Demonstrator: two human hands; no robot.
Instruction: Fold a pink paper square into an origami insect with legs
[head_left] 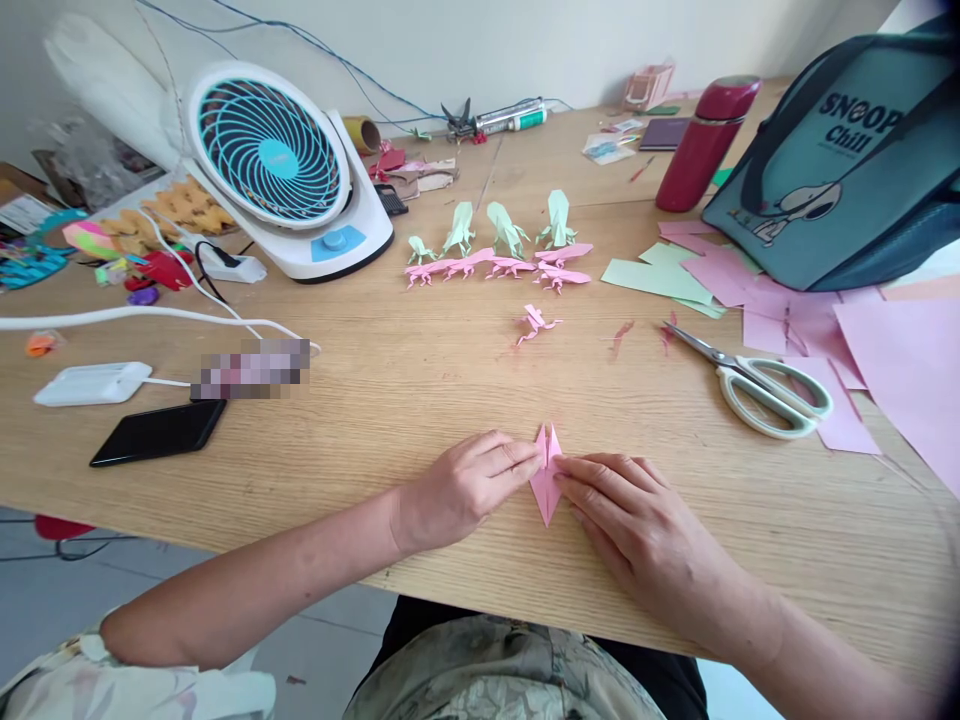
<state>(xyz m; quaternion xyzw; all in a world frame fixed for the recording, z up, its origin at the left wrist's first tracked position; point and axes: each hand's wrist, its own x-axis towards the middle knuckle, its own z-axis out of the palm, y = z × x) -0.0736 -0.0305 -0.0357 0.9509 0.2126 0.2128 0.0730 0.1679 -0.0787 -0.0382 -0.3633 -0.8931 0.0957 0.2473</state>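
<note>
A folded piece of pink origami paper (547,490) lies on the wooden table close to its front edge. It is a narrow diamond with two points at the far end, split by a slit down the middle. My left hand (469,488) pinches its left side with the fingers pressed together. On the opposite side, my right hand (637,515) has its fingertips closed on the right edge. A small pink origami figure (534,322) stands farther back. Behind it are rows of pink origami figures (502,265) and green origami figures (508,230).
Scissors (750,375) lie to the right, beside pink paper sheets (911,360) and green paper (660,280). A red bottle (709,145) and a teal bag (840,160) stand behind. At left are a fan (281,170), a black phone (159,432) and a white charger (94,383).
</note>
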